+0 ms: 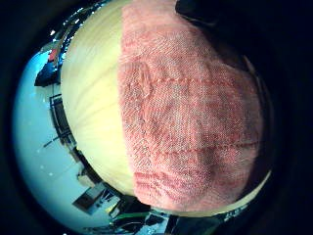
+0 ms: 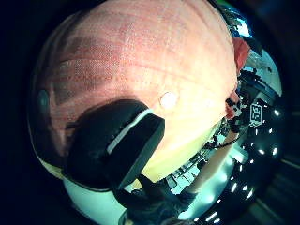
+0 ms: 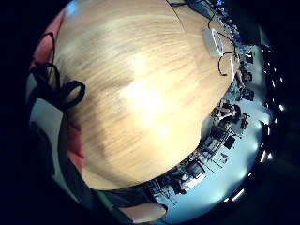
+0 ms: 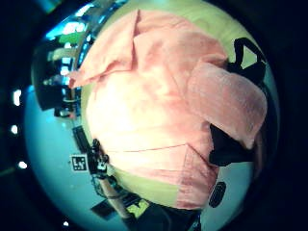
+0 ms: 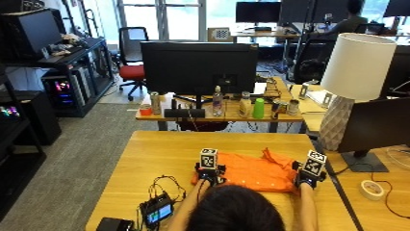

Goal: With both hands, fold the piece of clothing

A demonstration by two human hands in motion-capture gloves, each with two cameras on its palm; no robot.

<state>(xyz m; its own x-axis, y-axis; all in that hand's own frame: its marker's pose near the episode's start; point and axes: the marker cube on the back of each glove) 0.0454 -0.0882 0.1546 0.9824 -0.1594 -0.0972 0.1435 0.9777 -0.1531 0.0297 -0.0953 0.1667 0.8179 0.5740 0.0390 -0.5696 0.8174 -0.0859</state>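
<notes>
Wooden table (image 5: 160, 154): orange shirt (image 5: 256, 173), hands at edges; no legible writing.

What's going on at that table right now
A person seated at a wooden table is working on an orange shirt that lies spread flat in front of them. The left hand is at one side of the shirt and the right hand at the other, both in black gloves. The right hand's palm view shows a flap of the cloth already turned over near that hand, so a fold seems to be under way. How the fingers hold the fabric is not clear.
</notes>
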